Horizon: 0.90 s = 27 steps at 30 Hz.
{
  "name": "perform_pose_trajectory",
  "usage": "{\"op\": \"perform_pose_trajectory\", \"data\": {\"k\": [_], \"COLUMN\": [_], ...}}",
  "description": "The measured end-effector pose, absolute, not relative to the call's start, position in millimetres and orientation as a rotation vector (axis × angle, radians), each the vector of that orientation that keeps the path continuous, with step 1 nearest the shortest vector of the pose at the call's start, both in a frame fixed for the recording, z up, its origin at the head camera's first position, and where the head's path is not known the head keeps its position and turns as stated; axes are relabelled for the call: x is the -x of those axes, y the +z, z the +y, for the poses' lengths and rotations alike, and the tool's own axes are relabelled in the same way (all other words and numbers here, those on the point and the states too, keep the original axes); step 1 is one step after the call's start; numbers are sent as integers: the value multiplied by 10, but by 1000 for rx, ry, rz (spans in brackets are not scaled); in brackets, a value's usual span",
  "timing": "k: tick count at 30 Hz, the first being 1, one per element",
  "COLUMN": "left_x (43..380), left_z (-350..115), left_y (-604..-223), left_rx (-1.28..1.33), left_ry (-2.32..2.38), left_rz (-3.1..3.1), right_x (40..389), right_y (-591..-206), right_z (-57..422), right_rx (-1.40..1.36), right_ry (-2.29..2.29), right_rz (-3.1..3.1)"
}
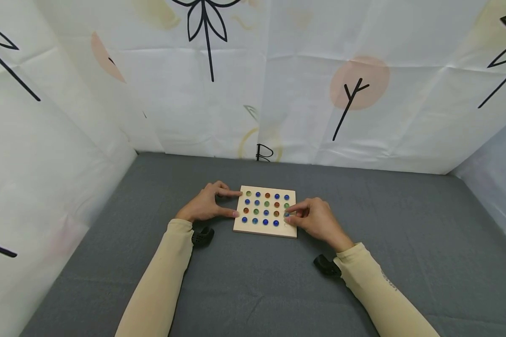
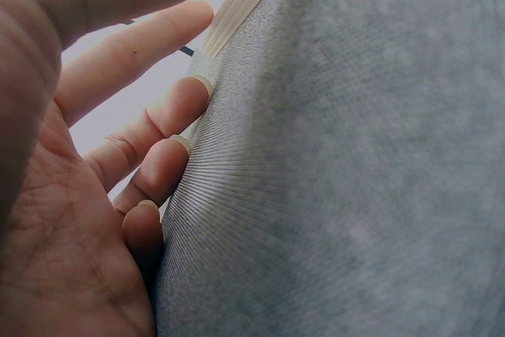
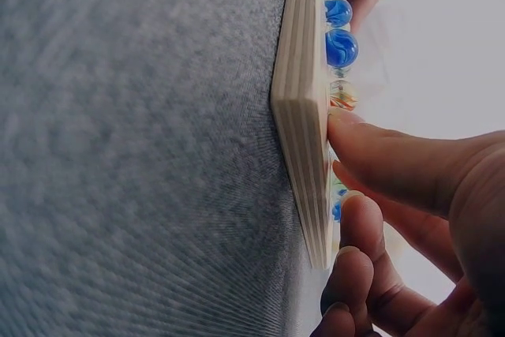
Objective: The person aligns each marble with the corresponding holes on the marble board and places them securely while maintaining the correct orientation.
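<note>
A pale wooden board [image 1: 264,229] lies flat on the grey cloth, with rows of glass marbles in blue, green and reddish-brown on its top. My left hand [image 1: 204,204] touches the board's left edge with index finger and thumb stretched out and spread apart. Over the right-hand column, my right hand [image 1: 318,220] pinches a bluish marble [image 1: 286,215] between thumb and index finger. In the right wrist view the thumb hides part of the rows, and blue marbles [image 3: 342,48] stand along the board's near side. The left wrist view catches only the board's edge [image 2: 245,5].
Grey cloth [image 1: 253,285] covers the table around the board. White patterned fabric [image 1: 295,107] hangs behind the table and along both sides. A black wrist device is worn on the left wrist [image 1: 203,237] and another on the right wrist [image 1: 326,266].
</note>
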<state>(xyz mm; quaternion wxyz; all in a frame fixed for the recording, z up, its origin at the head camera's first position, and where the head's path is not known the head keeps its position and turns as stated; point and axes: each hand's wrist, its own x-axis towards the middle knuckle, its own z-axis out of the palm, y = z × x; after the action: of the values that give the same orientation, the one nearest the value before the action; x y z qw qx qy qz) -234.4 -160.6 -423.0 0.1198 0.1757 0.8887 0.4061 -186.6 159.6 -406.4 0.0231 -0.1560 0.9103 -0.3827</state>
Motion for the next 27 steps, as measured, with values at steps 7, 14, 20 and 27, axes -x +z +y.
{"op": "perform_pose_trajectory", "data": {"k": [7,14,20,27], "left_x": [2349,2338,2338,2346], "left_z": [-1616,-1618,-1605,-1613], "left_y": [-4233,-4230,-4220,-4232], "left_rx": [-516,-518,-529,-532], "left_ry": [1196,1196,1194,1191], "left_rz": [2590,2591,2594,2596], "right_x": [1865,1876,1894,1892], "right_y": [-4054,-4040,-4000,-3980], "right_z": [1588,1613,1719,1930], "right_rx": [482,462,445,411], "right_ry": [-1177,-1195,-1191,-1159], "right_rz": [2829,2812,2851,2914]}}
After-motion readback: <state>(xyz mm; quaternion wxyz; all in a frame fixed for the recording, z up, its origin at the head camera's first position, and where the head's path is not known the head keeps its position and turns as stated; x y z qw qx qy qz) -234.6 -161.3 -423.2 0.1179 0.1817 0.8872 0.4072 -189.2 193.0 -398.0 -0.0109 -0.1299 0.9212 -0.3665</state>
